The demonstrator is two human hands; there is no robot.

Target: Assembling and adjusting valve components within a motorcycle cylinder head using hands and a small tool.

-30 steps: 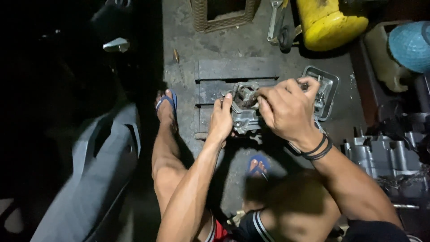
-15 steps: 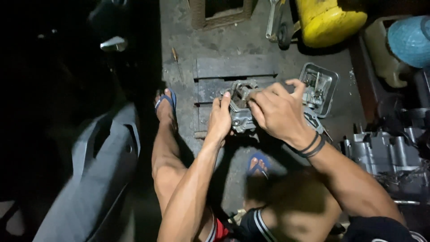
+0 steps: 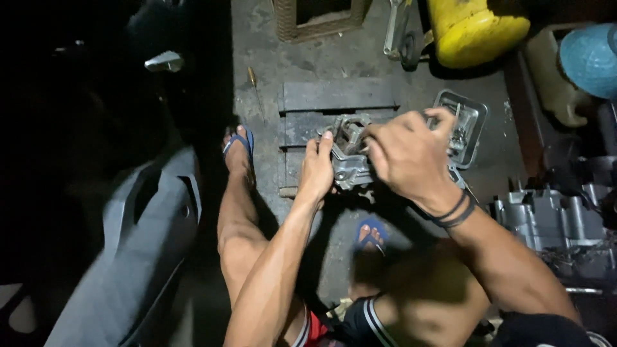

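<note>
1. Head view: we hold a grey metal engine casting (image 3: 350, 154) over dark wooden planks (image 3: 334, 96) on the floor, centre of the scene.
2. Our left hand (image 3: 316, 170) clasps its left side; our right hand (image 3: 408, 154) closes over its right and top.
3. How far the work stands, we cannot tell.
4. Right: a metal tray (image 3: 472, 119) of small parts; near right, a larger engine case (image 3: 546, 218). Far: a yellow container (image 3: 475, 26).

Dim, grimy motorcycle repair workshop, stained concrete floor (image 3: 334, 64), grey engine casing (image 3: 546, 222) at the right, metal tray of small parts (image 3: 472, 125), yellow jerrycan (image 3: 475, 26), grey scooter body panel (image 3: 135, 257), worn wooden planks (image 3: 337, 96)
</note>
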